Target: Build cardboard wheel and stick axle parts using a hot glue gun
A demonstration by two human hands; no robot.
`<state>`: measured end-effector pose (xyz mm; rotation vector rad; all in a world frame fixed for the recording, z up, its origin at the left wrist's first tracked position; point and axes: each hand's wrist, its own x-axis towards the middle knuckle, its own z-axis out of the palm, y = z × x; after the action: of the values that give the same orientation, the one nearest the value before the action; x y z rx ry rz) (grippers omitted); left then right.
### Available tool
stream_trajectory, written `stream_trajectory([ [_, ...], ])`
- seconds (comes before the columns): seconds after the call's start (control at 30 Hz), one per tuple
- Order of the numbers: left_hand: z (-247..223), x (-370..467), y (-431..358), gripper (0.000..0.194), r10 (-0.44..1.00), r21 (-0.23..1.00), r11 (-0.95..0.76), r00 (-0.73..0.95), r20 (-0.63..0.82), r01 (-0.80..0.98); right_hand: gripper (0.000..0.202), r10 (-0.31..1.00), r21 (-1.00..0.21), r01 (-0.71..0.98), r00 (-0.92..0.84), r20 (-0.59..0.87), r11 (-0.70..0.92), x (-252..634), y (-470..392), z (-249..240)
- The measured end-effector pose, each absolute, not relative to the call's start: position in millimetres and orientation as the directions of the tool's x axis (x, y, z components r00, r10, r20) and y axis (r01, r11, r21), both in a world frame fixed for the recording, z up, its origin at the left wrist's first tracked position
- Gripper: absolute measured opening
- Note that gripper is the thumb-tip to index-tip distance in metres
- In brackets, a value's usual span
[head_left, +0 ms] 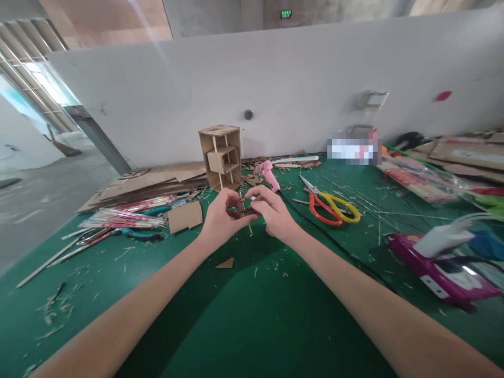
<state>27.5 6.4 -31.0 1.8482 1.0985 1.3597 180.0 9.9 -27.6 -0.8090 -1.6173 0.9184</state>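
Observation:
My left hand [221, 214] and my right hand [274, 211] meet above the middle of the table, fingers closed around a small brown piece [244, 213] that looks like cardboard. Short thin sticks seem to poke out above and below it; the fingers cover much of its shape. Just behind my hands stands an upright open cardboard shelf box [208, 152] with light sticks inside. A pink glue gun [271, 176] lies beyond my right hand. Scissors [329, 203] with one orange and one yellow handle lie to the right of it.
On the left lie pliers [142, 234], wrapped sticks [126, 217], a cardboard piece [185, 217] and stacked cardboard sheets [153, 178]. A purple power strip [423, 273] with plugs sits at right. The glue gun's black cord [334, 239] crosses the green table [252, 325]. Scraps are scattered about.

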Motion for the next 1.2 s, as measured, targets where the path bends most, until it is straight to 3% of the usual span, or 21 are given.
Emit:
stream_trajectory([
  [0.13, -30, 20, 11, 0.036, 0.836, 0.767, -0.546, 0.172, 0.52, 0.337, 0.022, 0.841, -0.854, 0.108, -0.272, 0.467, 0.509, 179, 3, -26],
  [0.43, -24, 16, 12, 0.02, 0.837, 0.754, -0.545, 0.184, 0.515, 0.367, 0.01, 0.841, -0.831, 0.175, -0.242, 0.484, 0.528, 175, 5, -27],
  [0.7, -19, 9, 14, 0.013, 0.685, 0.448, -0.687, 0.303, 0.663, 0.572, 0.01, 0.826, -0.827, 0.122, -0.236, 0.513, 0.549, 176, 3, -26],
  [0.87, -18, 5, 16, 0.02, 0.675, 0.413, -0.703, 0.362, 0.643, 0.578, 0.015, 0.764, -0.768, 0.091, -0.229, 0.603, 0.634, 177, 0, -23],
  [1.07, -18, 0, 19, 0.003, 0.625, 0.339, -0.741, 0.41, 0.664, 0.58, 0.012, 0.722, -0.719, 0.126, -0.26, 0.641, 0.684, 177, -2, -18],
  [1.2, -19, -3, 19, 0.002, 0.577, 0.255, -0.771, 0.468, 0.67, 0.584, 0.01, 0.71, -0.704, 0.138, -0.27, 0.65, 0.697, 177, -2, -17],
])
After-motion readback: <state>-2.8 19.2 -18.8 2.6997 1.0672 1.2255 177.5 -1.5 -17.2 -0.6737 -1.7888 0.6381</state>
